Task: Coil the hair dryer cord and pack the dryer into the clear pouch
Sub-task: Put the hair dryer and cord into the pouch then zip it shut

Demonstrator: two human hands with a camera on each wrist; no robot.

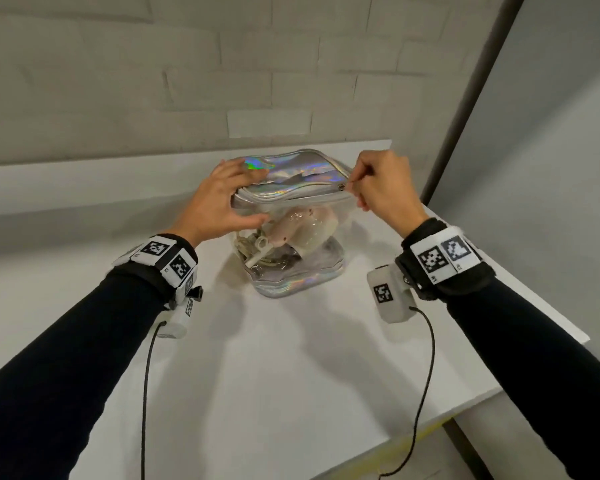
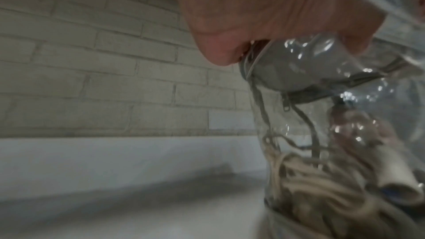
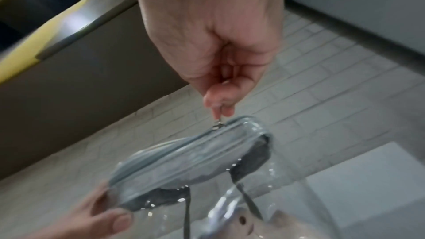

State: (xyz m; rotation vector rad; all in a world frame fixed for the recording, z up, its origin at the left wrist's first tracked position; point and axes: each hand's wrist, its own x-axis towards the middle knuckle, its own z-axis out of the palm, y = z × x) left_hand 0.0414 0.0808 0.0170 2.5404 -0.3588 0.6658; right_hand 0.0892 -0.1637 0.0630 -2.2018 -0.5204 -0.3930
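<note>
Right grip pinching zipper pull; left grip clasping pouch top.

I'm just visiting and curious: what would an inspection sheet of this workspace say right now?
Surface: white table, pouch standing on it near the far edge.
Job's things: clear pouch with a shiny iridescent top; hair dryer and coiled cord already inside.
Zipper pull: at the pouch's right end.
Clutter: nothing seen.
Hands: left hand holds the pouch's left top corner; right hand pinches the zipper pull.
Cables: a black cable hangs from each wrist camera.
Surroundings: pale brick wall behind; grey panel at right.
</note>
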